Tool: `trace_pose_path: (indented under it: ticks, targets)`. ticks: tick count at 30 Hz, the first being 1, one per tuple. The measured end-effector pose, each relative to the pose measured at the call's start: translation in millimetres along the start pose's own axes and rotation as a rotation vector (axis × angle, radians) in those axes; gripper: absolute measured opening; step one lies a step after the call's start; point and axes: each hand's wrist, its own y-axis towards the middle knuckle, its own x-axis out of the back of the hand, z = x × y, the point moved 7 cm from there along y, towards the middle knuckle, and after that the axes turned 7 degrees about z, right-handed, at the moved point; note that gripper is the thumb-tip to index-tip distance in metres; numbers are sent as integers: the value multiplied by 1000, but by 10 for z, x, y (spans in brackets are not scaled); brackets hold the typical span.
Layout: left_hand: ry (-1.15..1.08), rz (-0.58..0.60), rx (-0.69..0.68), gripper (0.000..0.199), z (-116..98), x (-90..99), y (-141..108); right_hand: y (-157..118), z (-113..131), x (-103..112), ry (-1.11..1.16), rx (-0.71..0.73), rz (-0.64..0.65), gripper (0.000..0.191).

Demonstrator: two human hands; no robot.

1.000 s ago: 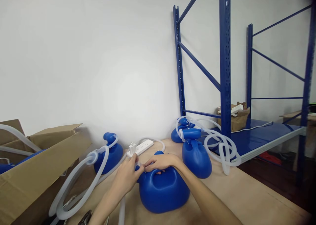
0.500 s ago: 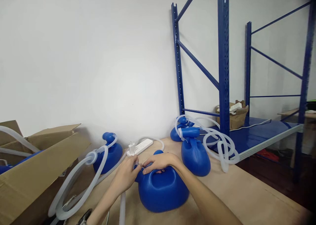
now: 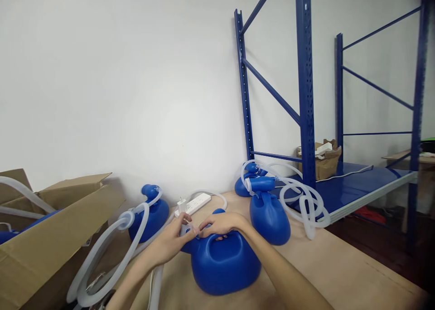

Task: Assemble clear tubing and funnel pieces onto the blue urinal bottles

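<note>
A blue plastic jug point(image 3: 226, 269) with a moulded handle lies on the tabletop in front of me. My right hand point(image 3: 220, 224) is wrapped over its handle, with fingertips showing through the handle opening. At the neck on the left end, my left hand point(image 3: 171, 242) pinches a small clear plastic piece point(image 3: 190, 228) between thumb and fingers. Part of that piece is hidden by the fingers. A translucent hose point(image 3: 156, 285) runs down toward the table's near edge below my left hand; its upper end is out of sight behind that hand.
Other blue jugs with coiled hoses stand at the left point(image 3: 151, 221) and right point(image 3: 270, 219). Behind lies a white power strip point(image 3: 197, 204) with a plug. An open cardboard box point(image 3: 57, 237) is at the left. Blue metal shelving point(image 3: 306, 97) rises at the right.
My left hand has opened its pinch slightly and turned, exposing the clear piece at the neck. The hose below it has swung left. My right hand keeps its hold.
</note>
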Motion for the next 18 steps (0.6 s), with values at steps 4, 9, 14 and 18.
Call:
trace_pose_path:
  ticks: [4,9,14,18]
  targets:
    - [-173,117,57,76,22,192,-158,-151,43,124,60,141,32,52]
    - [-154,-119,24,60,-63,683,-439,-682,6,646,342,360,-264,78]
    - [-112,-302,-137,60,-121,1031,-662,-1202,-88,1097,686,578,-723,86]
    - [-109,-253,-106,77,-104,1078,-684,-1295,-170,1214,961,633,-993,69]
